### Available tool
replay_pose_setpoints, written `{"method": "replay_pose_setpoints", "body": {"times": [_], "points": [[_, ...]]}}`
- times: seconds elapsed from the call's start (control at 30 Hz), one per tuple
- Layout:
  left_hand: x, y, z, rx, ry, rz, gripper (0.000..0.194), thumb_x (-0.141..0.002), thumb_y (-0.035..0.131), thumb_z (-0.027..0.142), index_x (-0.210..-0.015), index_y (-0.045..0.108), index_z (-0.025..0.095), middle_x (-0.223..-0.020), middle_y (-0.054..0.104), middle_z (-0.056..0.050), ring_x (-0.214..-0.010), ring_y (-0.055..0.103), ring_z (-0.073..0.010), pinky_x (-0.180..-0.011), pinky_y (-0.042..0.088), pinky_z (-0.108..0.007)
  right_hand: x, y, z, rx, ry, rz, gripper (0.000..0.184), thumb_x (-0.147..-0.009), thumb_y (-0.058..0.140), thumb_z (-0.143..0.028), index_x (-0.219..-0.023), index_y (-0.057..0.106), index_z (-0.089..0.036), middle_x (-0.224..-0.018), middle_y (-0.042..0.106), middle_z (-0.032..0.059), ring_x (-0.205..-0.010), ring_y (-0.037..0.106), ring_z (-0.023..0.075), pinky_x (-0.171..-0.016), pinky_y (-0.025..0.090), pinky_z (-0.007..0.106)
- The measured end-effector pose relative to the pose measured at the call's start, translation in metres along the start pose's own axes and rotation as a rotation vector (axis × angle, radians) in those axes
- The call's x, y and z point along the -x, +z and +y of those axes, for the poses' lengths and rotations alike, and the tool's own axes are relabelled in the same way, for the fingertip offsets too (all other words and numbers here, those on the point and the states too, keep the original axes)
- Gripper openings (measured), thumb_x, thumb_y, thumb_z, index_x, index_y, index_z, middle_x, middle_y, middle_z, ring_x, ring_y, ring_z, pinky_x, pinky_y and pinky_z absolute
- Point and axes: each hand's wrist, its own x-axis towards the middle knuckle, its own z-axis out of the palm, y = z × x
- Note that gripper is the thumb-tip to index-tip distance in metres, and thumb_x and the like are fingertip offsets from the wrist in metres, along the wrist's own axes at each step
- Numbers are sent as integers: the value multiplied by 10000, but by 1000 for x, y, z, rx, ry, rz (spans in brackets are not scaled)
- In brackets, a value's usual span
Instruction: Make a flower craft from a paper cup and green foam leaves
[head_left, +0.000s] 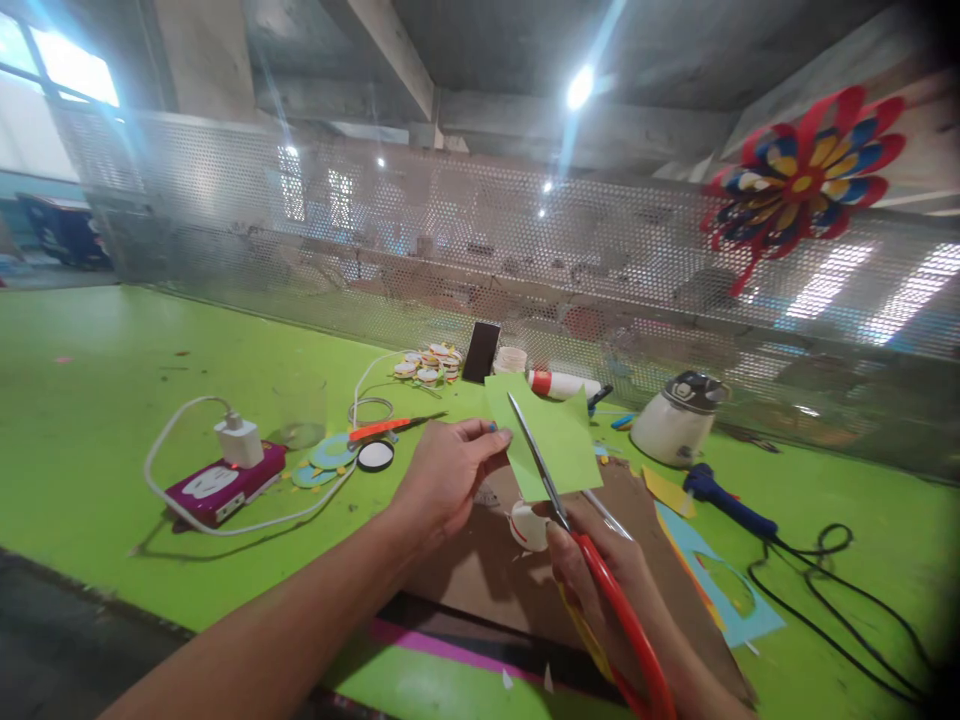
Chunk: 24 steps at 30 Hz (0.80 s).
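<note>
My left hand (457,465) pinches the left edge of a light green sheet of paper (562,440) between thumb and fingers. In my right hand (600,565) is a pair of scissors (619,600) with red handles, its fingers wrapped round them. One blade lies over the front of the paper and the other shows below its lower edge, so the blades are apart around the sheet. Under the hands a brown cardboard sheet (480,565) lies on the table, with a small white round piece (529,527) on it.
On the green table (90,370) stand a purple power strip (225,490) with a white charger, a phone (481,350), and a white bottle (677,420). An orange cutter knife (382,428) lies left; a blue-handled tool (731,503) with black cord lies right. A perforated metal screen (450,240) runs behind.
</note>
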Motion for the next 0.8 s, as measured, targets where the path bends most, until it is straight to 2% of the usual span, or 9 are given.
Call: {"method": "replay_pose_setpoints", "body": {"times": [0.13,0.2,0.3,0.47,0.67,0.8], "points": [[3,2,-2,-3,-34,-10,147,-625,818,175,-718,724,112,-682,711,-64,-646,664,-163,-697,532,-281,-3,0,0,81,-50,10,419,-923,403,-559,-808,578,-197,-652,538,-1,-588,493,142,-540,394,252],[4,3,-3,-12,-49,-28,145,-636,820,202,-705,724,118,-665,705,-61,-647,663,-166,-658,510,-262,-3,-1,-3,75,-21,-10,429,-927,387,-568,-765,541,-202,-660,528,-2,-582,474,135,-532,389,246],[5,3,-5,-25,-46,-55,138,-651,817,227,-681,724,130,-670,707,-53,-665,662,-158,-638,479,-231,-3,-2,-6,28,11,-20,414,-927,394,-569,-786,533,-205,-685,526,-1,-591,457,134,-541,396,247],[5,2,-7,-27,-42,-58,144,-631,830,219,-675,725,129,-664,703,-45,-667,654,-140,-649,470,-210,-2,-3,-5,25,-22,-16,394,-938,402,-543,-805,553,-205,-692,528,-1,-621,467,143,-578,396,258],[5,5,-7,-15,-42,-53,169,-604,841,214,-673,717,122,-695,710,-64,-747,676,-184,-734,506,-267,-2,-3,-3,32,-9,10,391,-931,417,-544,-864,589,-200,-705,602,17,-650,553,166,-607,431,272],[6,7,-5,-11,-39,-53,160,-575,844,190,-654,721,126,-665,705,-63,-731,676,-189,-752,512,-284,-3,-3,-2,47,-21,18,385,-926,422,-543,-856,586,-201,-713,611,17,-647,553,162,-597,432,265]]}}
